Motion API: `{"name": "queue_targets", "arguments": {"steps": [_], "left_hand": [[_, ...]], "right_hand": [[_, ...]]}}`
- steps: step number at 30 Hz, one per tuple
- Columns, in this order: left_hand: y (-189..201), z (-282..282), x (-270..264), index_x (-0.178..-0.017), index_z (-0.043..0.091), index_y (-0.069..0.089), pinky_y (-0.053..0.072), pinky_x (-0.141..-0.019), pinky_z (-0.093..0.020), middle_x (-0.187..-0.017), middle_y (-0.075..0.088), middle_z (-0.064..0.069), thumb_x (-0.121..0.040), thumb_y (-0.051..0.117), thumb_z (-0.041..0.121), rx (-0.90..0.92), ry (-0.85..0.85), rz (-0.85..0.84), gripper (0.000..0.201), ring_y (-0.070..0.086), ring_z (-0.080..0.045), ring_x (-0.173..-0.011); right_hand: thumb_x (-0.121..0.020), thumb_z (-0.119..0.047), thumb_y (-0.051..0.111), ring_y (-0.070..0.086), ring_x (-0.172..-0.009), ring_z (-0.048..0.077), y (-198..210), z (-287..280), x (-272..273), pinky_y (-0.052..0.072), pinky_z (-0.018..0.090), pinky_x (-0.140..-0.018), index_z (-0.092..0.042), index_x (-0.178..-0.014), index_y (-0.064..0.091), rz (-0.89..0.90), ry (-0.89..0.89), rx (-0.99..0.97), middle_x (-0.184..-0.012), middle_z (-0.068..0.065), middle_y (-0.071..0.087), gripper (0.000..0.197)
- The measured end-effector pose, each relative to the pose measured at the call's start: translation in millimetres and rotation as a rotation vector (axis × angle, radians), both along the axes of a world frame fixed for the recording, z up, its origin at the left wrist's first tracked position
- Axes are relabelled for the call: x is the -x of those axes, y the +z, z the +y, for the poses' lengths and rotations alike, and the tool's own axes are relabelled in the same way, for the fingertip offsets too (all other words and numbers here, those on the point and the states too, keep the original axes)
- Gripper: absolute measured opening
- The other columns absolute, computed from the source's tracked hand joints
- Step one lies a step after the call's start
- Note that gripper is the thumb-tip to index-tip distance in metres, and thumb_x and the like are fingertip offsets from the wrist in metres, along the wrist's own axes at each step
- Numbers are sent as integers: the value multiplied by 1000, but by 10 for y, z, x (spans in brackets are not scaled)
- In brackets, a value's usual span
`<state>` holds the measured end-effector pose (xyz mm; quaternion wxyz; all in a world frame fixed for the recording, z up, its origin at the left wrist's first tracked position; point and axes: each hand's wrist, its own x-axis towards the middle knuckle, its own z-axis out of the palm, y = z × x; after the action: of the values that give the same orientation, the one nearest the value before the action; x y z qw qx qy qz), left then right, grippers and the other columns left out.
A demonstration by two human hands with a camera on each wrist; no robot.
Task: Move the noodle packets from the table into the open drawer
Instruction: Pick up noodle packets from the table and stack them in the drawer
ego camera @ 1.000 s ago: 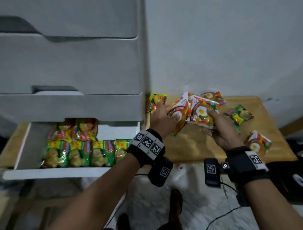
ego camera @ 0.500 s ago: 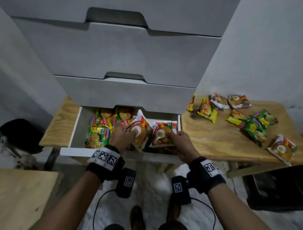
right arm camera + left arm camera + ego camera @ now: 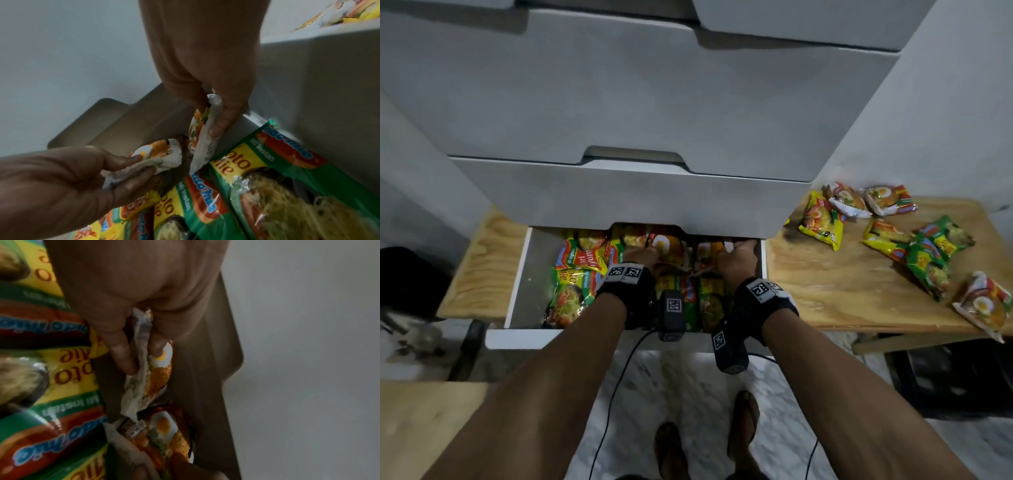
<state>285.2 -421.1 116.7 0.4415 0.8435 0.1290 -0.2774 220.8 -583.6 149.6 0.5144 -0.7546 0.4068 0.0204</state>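
Both hands reach into the back of the open white drawer (image 3: 517, 281), which holds several green and yellow noodle packets (image 3: 571, 291). My left hand (image 3: 640, 255) pinches an orange-and-white noodle packet (image 3: 666, 245) with an egg picture, seen edge-on in the left wrist view (image 3: 144, 369). My right hand (image 3: 738, 255) pinches a second such packet (image 3: 707, 255) by its top edge, upright against the drawer's right wall (image 3: 202, 138). In the right wrist view the left hand (image 3: 123, 167) holds its packet (image 3: 162, 155) beside it. Several more packets (image 3: 914, 246) lie on the wooden table (image 3: 835, 294) to the right.
The closed grey drawer front (image 3: 626, 195) overhangs the back of the open drawer just above my hands. A wooden shelf (image 3: 482, 263) lies left of the drawer, a dark bin (image 3: 410, 277) further left. My feet (image 3: 743, 421) stand on marble floor below.
Both hands carried their packets from the table over to the drawer, then pushed them deeper toward its back, under the drawer front above. The camera came closer.
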Motion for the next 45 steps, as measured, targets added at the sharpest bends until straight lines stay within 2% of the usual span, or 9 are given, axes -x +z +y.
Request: {"name": "queue_targets", "arguments": {"steps": [2, 6, 9, 12, 15, 18, 25, 37, 45], "left_hand": [[-143, 63, -14, -136, 5, 51, 49, -95, -34, -132, 58, -23, -99, 41, 42, -5, -127, -96, 54, 56, -40, -121], [-372, 27, -24, -100, 0, 76, 59, -66, -34, -74, 73, -21, -100, 26, 41, -129, -440, -190, 64, 71, -35, -67], [-354, 75, 5, -142, 13, 46, 47, -95, -40, -119, 66, -16, -94, 48, 34, -173, -178, -50, 53, 57, -39, -112], [-255, 36, 71, -146, 16, 41, 44, -94, -33, -123, 64, -12, -97, 42, 35, -211, -156, -51, 52, 56, -32, -113], [-15, -48, 94, -128, 5, 58, 40, -66, -17, -102, 61, -6, -92, 57, 21, 23, 84, -48, 40, 60, -15, -83], [-52, -84, 41, -76, 13, 57, 46, -68, -24, -92, 62, -10, -86, 67, 24, -106, 85, -46, 18, 67, -32, -101], [268, -114, 147, -117, -10, 61, 48, -93, -36, -124, 62, -26, -90, 60, 33, -193, -6, -97, 51, 59, -38, -115], [1052, -1089, 970, -59, 14, 58, 53, -73, -30, -69, 63, -7, -80, 49, 6, 116, -117, -347, 24, 65, -32, -83], [936, -2473, 1053, -81, -2, 63, 50, -76, -35, -92, 67, -22, -87, 46, 12, 26, -299, -333, 22, 64, -37, -96]], "right_hand": [[-90, -5, 55, 56, -120, 36, -68, -21, -22, 46, 30, -88, -3, -128, 41, 29, 23, 42, -129, 21, 58, 41], [-88, -1, 55, 59, -117, 33, -138, -35, -6, 47, 30, -90, 1, -118, 55, 67, 54, 84, -124, 20, 62, 29], [-91, -5, 55, 58, -120, 35, -186, -56, -7, 47, 29, -92, 1, -124, 54, 109, 98, 95, -127, 21, 61, 34], [-90, -7, 57, 54, -125, 34, -198, -74, -17, 45, 27, -92, 4, -128, 51, 180, 179, 120, -133, 20, 56, 40], [-90, -9, 60, 53, -126, 35, -189, -74, -30, 46, 30, -97, 5, -130, 50, 231, 247, 164, -135, 22, 55, 43], [-91, -12, 58, 54, -125, 35, -145, -71, -8, 46, 32, -99, 5, -129, 53, 254, 314, 219, -134, 22, 56, 42], [-92, -21, 56, 61, -114, 35, 89, -42, 152, 48, 34, -93, 0, -117, 63, 165, 431, 265, -122, 20, 65, 34], [-88, 1, 50, 58, -71, 21, 564, -1115, 754, 58, 37, -71, -18, -64, 59, -150, 60, -7, -76, 5, 61, 32], [-85, -10, 54, 58, -75, 25, 504, -2535, 866, 54, 45, -76, -15, -64, 59, -33, 83, 269, -74, 8, 61, 23]]}}
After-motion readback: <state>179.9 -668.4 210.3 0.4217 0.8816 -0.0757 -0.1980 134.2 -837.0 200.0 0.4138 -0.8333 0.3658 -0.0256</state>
